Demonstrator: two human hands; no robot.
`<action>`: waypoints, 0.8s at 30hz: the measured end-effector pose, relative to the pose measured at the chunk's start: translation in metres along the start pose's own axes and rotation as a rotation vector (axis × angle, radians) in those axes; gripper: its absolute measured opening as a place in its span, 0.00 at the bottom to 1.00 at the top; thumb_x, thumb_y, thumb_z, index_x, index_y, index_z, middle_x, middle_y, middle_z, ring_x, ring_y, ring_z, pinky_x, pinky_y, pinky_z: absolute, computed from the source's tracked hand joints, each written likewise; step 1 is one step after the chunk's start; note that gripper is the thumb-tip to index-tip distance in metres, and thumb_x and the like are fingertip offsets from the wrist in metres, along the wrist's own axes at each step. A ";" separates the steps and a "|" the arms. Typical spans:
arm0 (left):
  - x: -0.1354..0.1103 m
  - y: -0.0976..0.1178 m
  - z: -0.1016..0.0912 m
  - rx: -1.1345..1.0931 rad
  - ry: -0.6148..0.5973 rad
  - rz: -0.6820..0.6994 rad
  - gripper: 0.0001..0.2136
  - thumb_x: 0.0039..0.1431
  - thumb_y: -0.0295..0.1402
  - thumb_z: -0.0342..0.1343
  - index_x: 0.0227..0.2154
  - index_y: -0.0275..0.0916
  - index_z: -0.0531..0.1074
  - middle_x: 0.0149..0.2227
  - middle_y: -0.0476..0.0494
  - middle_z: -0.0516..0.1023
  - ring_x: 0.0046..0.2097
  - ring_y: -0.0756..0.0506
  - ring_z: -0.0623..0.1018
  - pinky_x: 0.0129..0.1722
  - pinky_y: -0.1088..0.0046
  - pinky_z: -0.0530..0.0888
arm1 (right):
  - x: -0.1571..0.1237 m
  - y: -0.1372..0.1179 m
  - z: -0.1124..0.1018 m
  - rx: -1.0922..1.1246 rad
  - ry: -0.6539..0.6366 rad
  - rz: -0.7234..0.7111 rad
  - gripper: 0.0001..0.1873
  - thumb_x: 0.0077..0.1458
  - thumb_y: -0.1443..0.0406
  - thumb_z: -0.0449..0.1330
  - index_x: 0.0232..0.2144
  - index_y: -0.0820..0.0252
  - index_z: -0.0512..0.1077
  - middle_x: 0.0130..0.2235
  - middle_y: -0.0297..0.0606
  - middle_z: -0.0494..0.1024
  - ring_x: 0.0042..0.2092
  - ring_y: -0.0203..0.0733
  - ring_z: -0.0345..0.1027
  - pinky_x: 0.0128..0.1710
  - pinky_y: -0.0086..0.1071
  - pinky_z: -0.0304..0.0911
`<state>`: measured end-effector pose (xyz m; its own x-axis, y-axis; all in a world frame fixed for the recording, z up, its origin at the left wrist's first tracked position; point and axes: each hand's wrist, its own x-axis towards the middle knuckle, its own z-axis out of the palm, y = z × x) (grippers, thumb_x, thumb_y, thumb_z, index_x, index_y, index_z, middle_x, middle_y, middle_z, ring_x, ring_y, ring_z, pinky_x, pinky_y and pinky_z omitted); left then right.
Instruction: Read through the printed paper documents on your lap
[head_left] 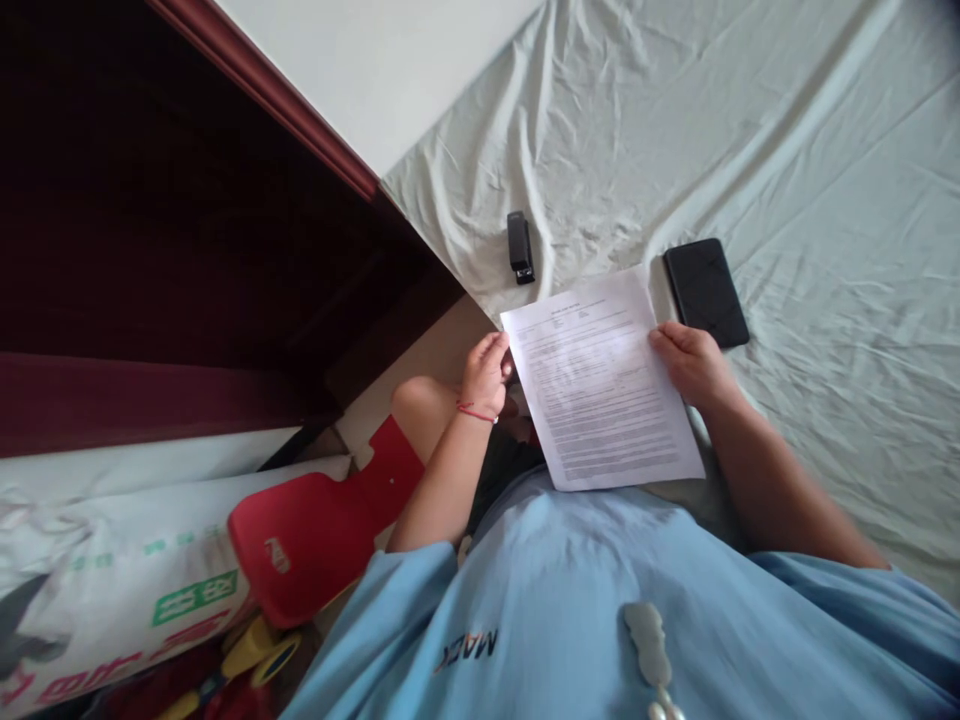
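I hold a printed sheet of paper [600, 385] over my lap, above the edge of a bed. My left hand [486, 372] pinches its left edge near the top; a red string circles that wrist. My right hand [691, 360] grips the sheet's right edge with the fingers curled onto it. A black stapler [520, 246] lies on the pale sheet just beyond the paper's top left corner. A black phone [706, 291] lies flat on the bed beside my right hand.
The wrinkled pale green bedsheet [750, 130] fills the right side. A dark red wooden headboard [187, 200] and white wall stand at the left. A red plastic object [322, 530], a printed white sack [112, 590] and yellow toys lie low on the left.
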<state>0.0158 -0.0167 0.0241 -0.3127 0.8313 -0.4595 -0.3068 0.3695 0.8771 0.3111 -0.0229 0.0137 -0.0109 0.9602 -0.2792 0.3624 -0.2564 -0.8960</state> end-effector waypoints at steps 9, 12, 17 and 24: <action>0.017 0.022 0.012 -0.109 0.032 -0.022 0.14 0.50 0.30 0.73 0.22 0.38 0.70 0.19 0.58 0.64 0.19 0.58 0.58 0.18 0.80 0.50 | 0.005 0.012 0.001 0.220 -0.065 0.091 0.18 0.59 0.49 0.65 0.28 0.54 0.69 0.23 0.29 0.63 0.23 0.35 0.54 0.21 0.31 0.47; 0.018 0.021 0.012 -0.173 0.045 -0.087 0.17 0.50 0.30 0.71 0.21 0.39 0.65 0.18 0.58 0.63 0.19 0.58 0.58 0.18 0.80 0.51 | 0.005 0.009 0.001 0.327 -0.095 0.156 0.19 0.54 0.49 0.69 0.27 0.54 0.69 0.22 0.27 0.62 0.22 0.34 0.53 0.20 0.31 0.46; 0.017 0.023 0.012 -0.177 0.059 -0.099 0.18 0.49 0.29 0.70 0.20 0.39 0.63 0.18 0.59 0.64 0.18 0.59 0.58 0.17 0.81 0.50 | 0.002 -0.004 0.001 0.393 -0.097 0.232 0.19 0.49 0.49 0.70 0.28 0.54 0.70 0.21 0.28 0.65 0.21 0.34 0.55 0.19 0.31 0.47; 0.014 0.024 0.013 -0.100 0.037 -0.122 0.14 0.49 0.26 0.71 0.22 0.37 0.68 0.18 0.59 0.64 0.17 0.60 0.57 0.17 0.83 0.49 | 0.000 -0.005 0.000 0.384 -0.092 0.230 0.18 0.50 0.50 0.70 0.27 0.54 0.71 0.22 0.28 0.65 0.21 0.34 0.57 0.18 0.31 0.49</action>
<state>0.0155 0.0094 0.0408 -0.2995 0.7664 -0.5683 -0.4323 0.4220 0.7969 0.3094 -0.0210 0.0184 -0.0593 0.8639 -0.5002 -0.0063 -0.5014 -0.8652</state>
